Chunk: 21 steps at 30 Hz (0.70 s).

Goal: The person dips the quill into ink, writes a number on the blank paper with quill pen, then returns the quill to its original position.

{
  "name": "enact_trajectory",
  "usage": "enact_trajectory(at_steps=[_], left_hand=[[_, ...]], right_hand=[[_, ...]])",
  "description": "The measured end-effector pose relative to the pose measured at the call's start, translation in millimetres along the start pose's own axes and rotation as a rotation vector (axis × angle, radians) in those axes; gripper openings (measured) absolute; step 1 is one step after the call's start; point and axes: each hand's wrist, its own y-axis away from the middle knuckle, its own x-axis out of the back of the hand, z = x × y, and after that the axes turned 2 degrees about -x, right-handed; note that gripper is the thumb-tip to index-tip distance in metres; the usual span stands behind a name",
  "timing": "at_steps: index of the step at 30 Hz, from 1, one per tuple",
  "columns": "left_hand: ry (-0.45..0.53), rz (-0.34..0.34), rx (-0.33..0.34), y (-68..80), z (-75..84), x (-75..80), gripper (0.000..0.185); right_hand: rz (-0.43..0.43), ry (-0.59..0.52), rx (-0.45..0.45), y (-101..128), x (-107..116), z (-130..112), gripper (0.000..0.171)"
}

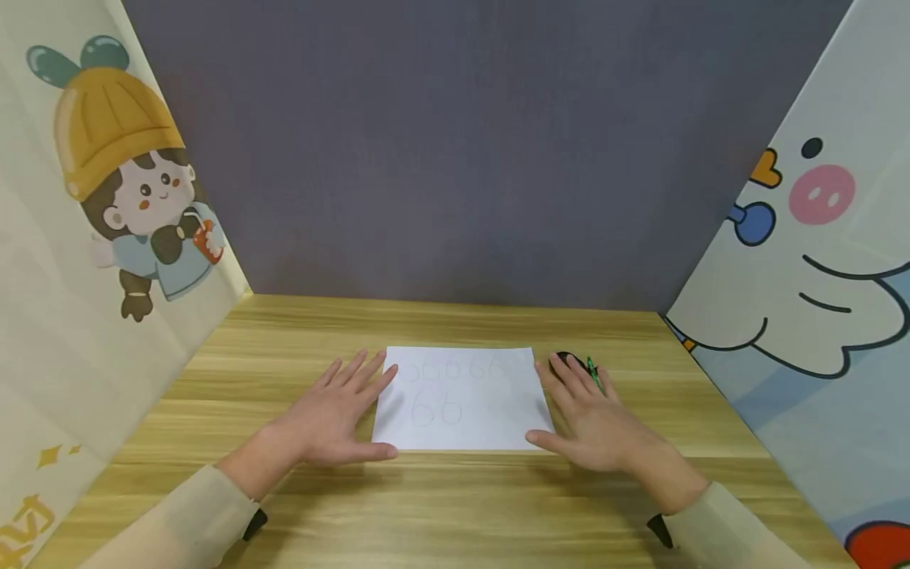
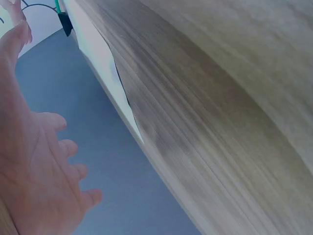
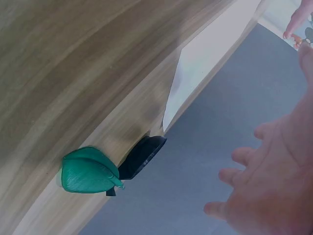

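Now I rest both hands, left hand (image 1: 332, 419) and right hand (image 1: 592, 419), fingers spread and holding nothing, flanking the white paper sheet (image 1: 462, 399) to steady it on the wooden bench (image 1: 455, 506).

head cam above, wrist cams low, share paper (image 1: 462, 399)

The person wears a long-sleeved top in a pale cream or beige, its sleeves reaching to both wrists. A small black strap or mount shows under each cuff, at the left wrist and the right. The left hand (image 1: 334, 415) and right hand (image 1: 593, 415) are bare, without rings or gloves
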Motion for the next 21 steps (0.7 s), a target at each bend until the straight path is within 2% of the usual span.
enact_trajectory(at_steps=[2, 4, 8, 10, 15, 21], left_hand=[[0.011, -0.009, -0.014, -0.4, -1.9, 0.2, 0.109], [0.025, -0.021, -0.045, -1.6, -5.3, 0.3, 0.094], [0.064, -0.039, -0.16, -5.0, -15.9, -0.1, 0.056], [0.084, -0.051, -0.205, -5.7, -21.7, -1.0, 0.047], [0.13, -0.071, -0.234, -4.4, -33.1, -5.8, 0.044], [0.147, -0.098, -0.235, -4.2, -36.6, -10.2, 0.043]], right_hand=[[0.02, -0.001, 0.003, 0, -1, 2, 0.099], [0.046, -0.01, 0.011, -1, -1, 4, 0.099], [0.086, -0.044, 0.005, -2, -2, 15, 0.098], [0.101, -0.055, -0.003, -2, -2, 22, 0.098], [0.124, -0.077, -0.031, 0, 2, 44, 0.093], [0.094, -0.165, -0.113, 0, 12, 79, 0.09]])
